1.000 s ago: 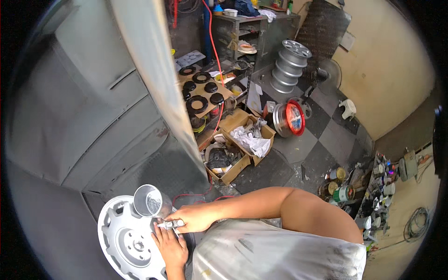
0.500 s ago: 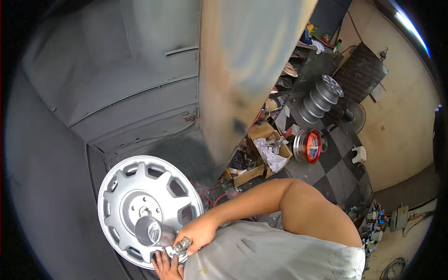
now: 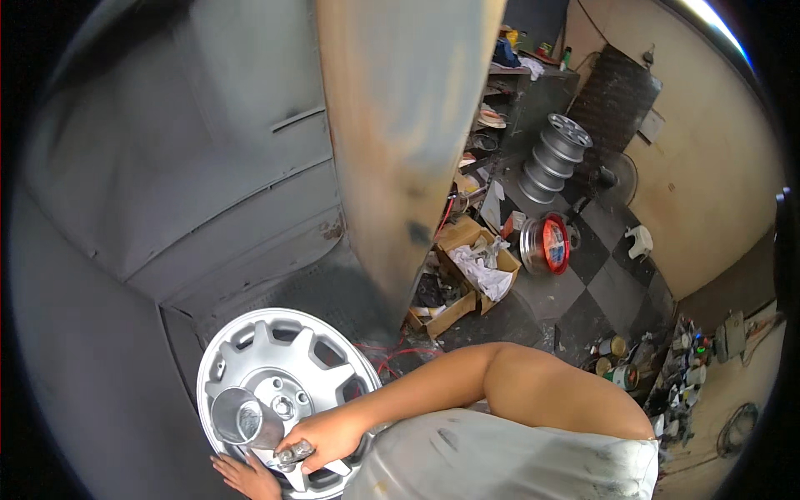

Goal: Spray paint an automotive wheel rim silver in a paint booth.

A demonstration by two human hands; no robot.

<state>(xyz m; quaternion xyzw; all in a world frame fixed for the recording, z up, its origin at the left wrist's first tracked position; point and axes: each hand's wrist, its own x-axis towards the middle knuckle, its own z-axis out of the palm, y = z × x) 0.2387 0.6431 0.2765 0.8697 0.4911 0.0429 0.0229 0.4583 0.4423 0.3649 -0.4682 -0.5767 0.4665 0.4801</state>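
My right hand (image 3: 321,437) grips the spray gun (image 3: 250,425); left hand (image 3: 246,477) steadies the silver wheel cover (image 3: 250,354). Best keep passes even.

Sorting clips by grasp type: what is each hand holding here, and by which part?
Right hand grips a spray gun by its body below the cup. Left hand touches the silver wheel cover's lower rim.
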